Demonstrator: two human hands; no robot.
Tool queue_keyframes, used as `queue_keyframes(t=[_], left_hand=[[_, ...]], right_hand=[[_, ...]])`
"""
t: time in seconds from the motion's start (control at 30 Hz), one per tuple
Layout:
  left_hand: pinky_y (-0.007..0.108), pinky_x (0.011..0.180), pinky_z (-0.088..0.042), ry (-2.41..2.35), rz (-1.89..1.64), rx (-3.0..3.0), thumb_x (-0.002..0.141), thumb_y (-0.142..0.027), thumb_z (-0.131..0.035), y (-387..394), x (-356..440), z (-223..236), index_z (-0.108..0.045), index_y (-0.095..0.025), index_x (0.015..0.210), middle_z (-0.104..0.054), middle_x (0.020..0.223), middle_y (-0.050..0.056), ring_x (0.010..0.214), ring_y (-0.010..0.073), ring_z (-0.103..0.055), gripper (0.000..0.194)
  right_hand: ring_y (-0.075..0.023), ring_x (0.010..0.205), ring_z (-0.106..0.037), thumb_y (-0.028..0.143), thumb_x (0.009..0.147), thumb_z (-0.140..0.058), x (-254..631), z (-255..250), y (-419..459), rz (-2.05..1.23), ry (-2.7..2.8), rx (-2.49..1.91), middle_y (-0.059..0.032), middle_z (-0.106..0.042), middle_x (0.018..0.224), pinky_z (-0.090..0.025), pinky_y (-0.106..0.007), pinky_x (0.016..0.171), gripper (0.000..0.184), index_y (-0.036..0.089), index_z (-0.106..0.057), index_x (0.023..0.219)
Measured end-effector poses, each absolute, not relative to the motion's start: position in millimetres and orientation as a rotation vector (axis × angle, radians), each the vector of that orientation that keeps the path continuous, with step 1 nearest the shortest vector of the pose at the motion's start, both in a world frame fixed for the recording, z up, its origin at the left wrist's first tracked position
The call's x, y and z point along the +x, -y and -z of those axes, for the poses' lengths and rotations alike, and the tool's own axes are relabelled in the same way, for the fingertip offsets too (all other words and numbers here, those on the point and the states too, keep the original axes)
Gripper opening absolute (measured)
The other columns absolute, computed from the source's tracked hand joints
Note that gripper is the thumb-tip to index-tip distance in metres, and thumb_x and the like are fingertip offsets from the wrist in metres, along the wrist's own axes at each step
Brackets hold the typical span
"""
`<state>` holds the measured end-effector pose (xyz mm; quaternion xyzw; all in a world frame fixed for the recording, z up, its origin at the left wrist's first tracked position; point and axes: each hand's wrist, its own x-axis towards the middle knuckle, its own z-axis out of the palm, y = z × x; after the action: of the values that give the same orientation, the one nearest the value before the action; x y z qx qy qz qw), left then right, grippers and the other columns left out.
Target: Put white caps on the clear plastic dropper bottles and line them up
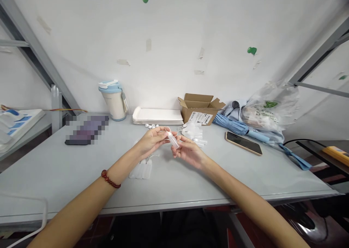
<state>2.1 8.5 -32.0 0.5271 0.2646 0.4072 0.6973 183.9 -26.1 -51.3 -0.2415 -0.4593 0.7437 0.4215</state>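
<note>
A small translucent plastic bottle (173,141) with a white top is tilted between my two hands, above the table. My right hand (191,152) is closed around its lower body with the fingertips. My left hand (150,141) pinches at the top end, where a thin whitish strand curves up; exactly what its fingertips grip is partly hidden. Below my left hand, several similar bottles (142,169) lie side by side on the grey table (174,190). Behind my right hand is a pile of more clear bottles (193,131). Small white caps (151,126) lie beyond my left hand.
Along the wall stand a blue-lidded cup (114,102), a stack of white trays (159,116) and an open cardboard box (199,112). To the right lie a folded blue umbrella (237,127), a plastic bag (269,110) and a phone (243,143). A pixelated dark item (88,130) is at left.
</note>
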Motion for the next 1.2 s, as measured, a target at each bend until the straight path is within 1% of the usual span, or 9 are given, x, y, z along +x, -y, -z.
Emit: queue_keyframes(t=[0.17, 0.27, 0.37, 0.5, 0.6, 0.73, 0.93, 1.07, 1.2], left_hand=[[0.038, 0.094, -0.041, -0.605, -0.889, 1.197, 0.079, -0.031, -0.064, -7.7, 1.8, 30.4, -0.064, -0.015, 0.085, -0.069, 0.097, 0.009, 0.100, 0.0220, -0.060, 0.017], [0.037, 0.091, -0.042, -0.681, -0.916, 1.238, 0.078, -0.036, -0.064, -7.2, 3.2, 32.3, -0.066, -0.015, 0.077, -0.068, 0.089, 0.007, 0.092, 0.0206, -0.060, 0.021], [0.035, 0.087, -0.044, -0.738, -0.932, 1.239, 0.075, -0.038, -0.067, -7.7, 3.4, 34.6, -0.067, -0.016, 0.075, -0.064, 0.081, 0.003, 0.082, 0.0171, -0.058, 0.022], [0.033, 0.084, -0.044, -0.765, -0.950, 1.200, 0.069, -0.035, -0.073, -10.4, 1.3, 36.1, -0.068, -0.017, 0.071, -0.062, 0.091, 0.003, 0.078, 0.0133, -0.056, 0.018], [0.033, 0.088, -0.042, -0.742, -0.995, 1.176, 0.065, -0.028, -0.076, -12.5, -0.5, 36.8, -0.071, -0.019, 0.080, -0.062, 0.093, 0.001, 0.082, 0.0123, -0.056, 0.018], [0.033, 0.095, -0.038, -0.757, -0.989, 1.175, 0.062, -0.023, -0.079, -13.3, -2.0, 37.4, -0.070, -0.022, 0.094, -0.065, 0.084, 0.000, 0.091, 0.0144, -0.058, 0.033], [0.038, 0.096, -0.038, -0.855, -0.987, 1.242, 0.062, -0.027, -0.079, -10.0, -0.5, 35.9, -0.068, -0.022, 0.098, -0.070, 0.099, 0.005, 0.101, 0.0210, -0.059, 0.038], [0.037, 0.096, -0.039, -0.852, -0.963, 1.303, 0.065, -0.032, -0.077, -8.8, 0.0, 34.1, -0.071, -0.019, 0.087, -0.069, 0.101, 0.006, 0.100, 0.0215, -0.059, 0.026], [0.036, 0.090, -0.044, -0.815, -0.842, 1.319, 0.068, -0.036, -0.074, -10.8, -2.1, 34.8, -0.072, -0.016, 0.080, -0.068, 0.090, 0.006, 0.084, 0.0181, -0.062, 0.023]], right_hand=[[-0.0103, 0.058, -0.052, 0.025, 0.081, -0.059, 183.3, 52.8, 25.8, -1.915, 1.124, -0.573, -0.0003, -0.060, 0.071, -0.043, -0.028, 0.065, 0.018, 0.020, -0.042, 0.082], [-0.0104, 0.057, -0.050, 0.025, 0.080, -0.061, 182.2, 52.2, 27.0, -1.916, 1.123, -0.600, 0.0012, -0.057, 0.068, -0.042, -0.028, 0.063, 0.019, 0.021, -0.042, 0.082], [-0.0105, 0.056, -0.049, 0.027, 0.079, -0.062, 181.8, 51.3, 27.7, -1.903, 1.105, -0.611, 0.0022, -0.055, 0.065, -0.042, -0.028, 0.063, 0.021, 0.021, -0.042, 0.082], [-0.0089, 0.053, -0.044, 0.027, 0.080, -0.059, 183.2, 51.9, 26.1, -1.887, 1.114, -0.590, 0.0036, -0.052, 0.063, -0.040, -0.026, 0.062, 0.019, 0.021, -0.041, 0.082], [-0.0091, 0.053, -0.043, 0.028, 0.082, -0.057, 185.2, 53.0, 24.1, -1.880, 1.101, -0.580, 0.0038, -0.050, 0.062, -0.040, -0.025, 0.060, 0.016, 0.021, -0.042, 0.082], [-0.0085, 0.052, -0.042, 0.029, 0.084, -0.057, 187.0, 53.6, 22.4, -1.897, 1.050, -0.577, 0.0048, -0.046, 0.060, -0.039, -0.023, 0.059, 0.016, 0.021, -0.043, 0.083], [-0.0075, 0.049, -0.037, 0.031, 0.084, -0.058, 187.6, 51.5, 22.4, -1.915, 0.979, -0.592, 0.0067, -0.040, 0.057, -0.039, -0.022, 0.058, 0.020, 0.021, -0.041, 0.081], [-0.0074, 0.047, -0.035, 0.033, 0.084, -0.057, 188.5, 49.7, 23.1, -1.888, 1.017, -0.609, 0.0076, -0.037, 0.055, -0.038, -0.022, 0.056, 0.020, 0.022, -0.041, 0.082], [-0.0075, 0.047, -0.034, 0.037, 0.085, -0.056, 189.0, 48.9, 23.7, -1.850, 1.103, -0.623, 0.0083, -0.035, 0.053, -0.037, -0.023, 0.056, 0.020, 0.022, -0.042, 0.083]])
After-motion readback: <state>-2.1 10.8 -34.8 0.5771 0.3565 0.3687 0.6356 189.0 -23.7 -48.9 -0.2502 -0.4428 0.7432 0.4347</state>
